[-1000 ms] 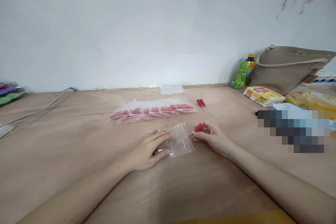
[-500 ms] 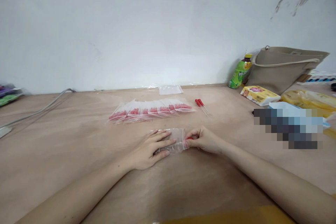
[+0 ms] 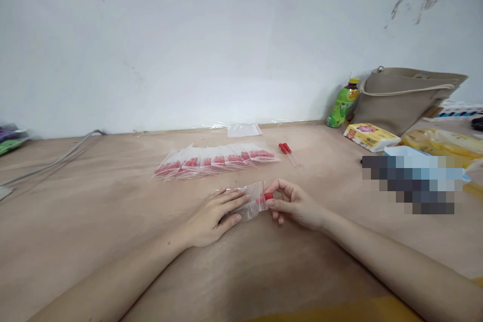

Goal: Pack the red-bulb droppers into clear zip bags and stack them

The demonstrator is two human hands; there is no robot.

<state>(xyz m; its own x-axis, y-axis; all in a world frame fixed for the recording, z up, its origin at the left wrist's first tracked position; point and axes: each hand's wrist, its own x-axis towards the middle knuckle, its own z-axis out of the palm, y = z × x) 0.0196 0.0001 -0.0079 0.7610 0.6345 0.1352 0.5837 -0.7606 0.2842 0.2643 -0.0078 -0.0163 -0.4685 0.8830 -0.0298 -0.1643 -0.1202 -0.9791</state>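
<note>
clear bag (image 3: 252, 210) under spread left hand (image 3: 213, 216); right hand (image 3: 292, 202) pinching red handle (image 3: 268, 196).

Both arms bare. Left forearm (image 3: 124, 274) in from lower left; left hand (image 3: 211, 217) palm down near frame centre, fingers extended rightward, thumb splayed below. Right forearm (image 3: 392, 256) in from lower right; right hand (image 3: 298, 205) right of centre, thumb pointing left, I see forefinger arched above.
</note>
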